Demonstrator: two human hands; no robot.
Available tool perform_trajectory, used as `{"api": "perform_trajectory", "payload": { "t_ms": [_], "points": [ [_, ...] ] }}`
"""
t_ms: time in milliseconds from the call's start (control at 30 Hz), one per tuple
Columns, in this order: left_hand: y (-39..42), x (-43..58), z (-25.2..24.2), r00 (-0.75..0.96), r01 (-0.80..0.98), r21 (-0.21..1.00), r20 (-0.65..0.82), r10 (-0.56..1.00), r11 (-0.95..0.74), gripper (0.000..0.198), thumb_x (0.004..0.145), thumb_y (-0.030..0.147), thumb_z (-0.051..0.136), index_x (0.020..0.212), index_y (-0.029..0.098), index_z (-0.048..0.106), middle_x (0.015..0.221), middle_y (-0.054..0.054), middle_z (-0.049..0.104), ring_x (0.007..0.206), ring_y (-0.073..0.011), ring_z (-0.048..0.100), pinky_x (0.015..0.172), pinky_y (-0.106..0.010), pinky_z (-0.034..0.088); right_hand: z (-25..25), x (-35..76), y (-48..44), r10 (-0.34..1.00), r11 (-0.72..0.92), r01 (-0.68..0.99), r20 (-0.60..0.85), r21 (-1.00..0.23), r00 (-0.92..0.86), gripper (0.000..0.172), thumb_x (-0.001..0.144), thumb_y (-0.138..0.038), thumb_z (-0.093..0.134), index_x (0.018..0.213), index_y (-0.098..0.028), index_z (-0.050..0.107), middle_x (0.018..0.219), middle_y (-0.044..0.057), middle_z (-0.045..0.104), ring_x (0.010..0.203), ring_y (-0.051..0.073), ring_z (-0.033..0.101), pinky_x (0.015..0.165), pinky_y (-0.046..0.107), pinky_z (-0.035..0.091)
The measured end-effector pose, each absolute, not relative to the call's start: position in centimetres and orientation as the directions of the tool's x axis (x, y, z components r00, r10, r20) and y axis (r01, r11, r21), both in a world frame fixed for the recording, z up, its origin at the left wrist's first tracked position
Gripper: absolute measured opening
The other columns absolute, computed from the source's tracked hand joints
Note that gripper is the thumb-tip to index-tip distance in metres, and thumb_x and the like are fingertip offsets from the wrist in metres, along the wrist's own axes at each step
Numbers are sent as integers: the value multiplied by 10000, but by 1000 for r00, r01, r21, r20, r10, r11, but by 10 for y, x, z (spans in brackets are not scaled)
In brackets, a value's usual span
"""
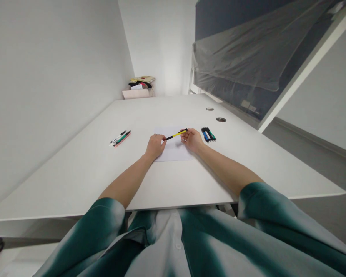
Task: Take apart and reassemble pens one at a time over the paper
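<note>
A yellow pen with black ends (176, 134) is held level above a white sheet of paper (174, 152) on the white table (83, 169). My left hand (155, 146) pinches its left tip. My right hand (192, 139) grips its right end with curled fingers. Both hands hover over the sheet, a pen's length apart.
Several pens (120, 138) lie in a group on the table to the left, and another group of pens (208, 134) lies just right of my right hand. Two round cable holes (220, 119) sit behind. A box with things on it (140, 89) stands beyond the table's far end.
</note>
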State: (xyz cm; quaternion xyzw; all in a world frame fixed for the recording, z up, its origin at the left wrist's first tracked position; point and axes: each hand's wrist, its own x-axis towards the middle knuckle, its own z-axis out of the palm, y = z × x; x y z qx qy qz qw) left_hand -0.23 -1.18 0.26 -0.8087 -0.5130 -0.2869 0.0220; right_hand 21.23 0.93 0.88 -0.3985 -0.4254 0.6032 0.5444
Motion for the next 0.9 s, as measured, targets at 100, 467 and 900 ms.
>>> {"api": "perform_trajectory", "payload": {
  "t_ms": [100,467,900],
  "points": [
    [-12,-1,3,304,844,264,482,822,-468,160,910,230,531,989,196,666,1023,-97,710,1038,-276,593,976,-439,434,9,212,8,996,-22,-245,-1,-969,-87,413,856,-467,414,903,-167,693,696,83,654,637,194,582,606,293,461],
    [-15,6,5,389,801,255,465,795,-541,187,930,274,530,1009,188,675,1034,-82,720,1038,-253,598,980,-414,422,3,190,-2,975,65,-171,98,-983,-198,344,713,-487,739,834,-175,658,657,20,638,570,127,536,547,236,403],
    [4,-16,-10,349,867,273,262,900,-416,248,881,302,564,1068,189,680,1185,-110,676,1127,-265,601,1036,-421,457,-9,215,17,957,261,273,286,-926,55,133,803,-302,562,732,-198,605,679,31,665,700,182,622,692,279,469]
  ]
}}
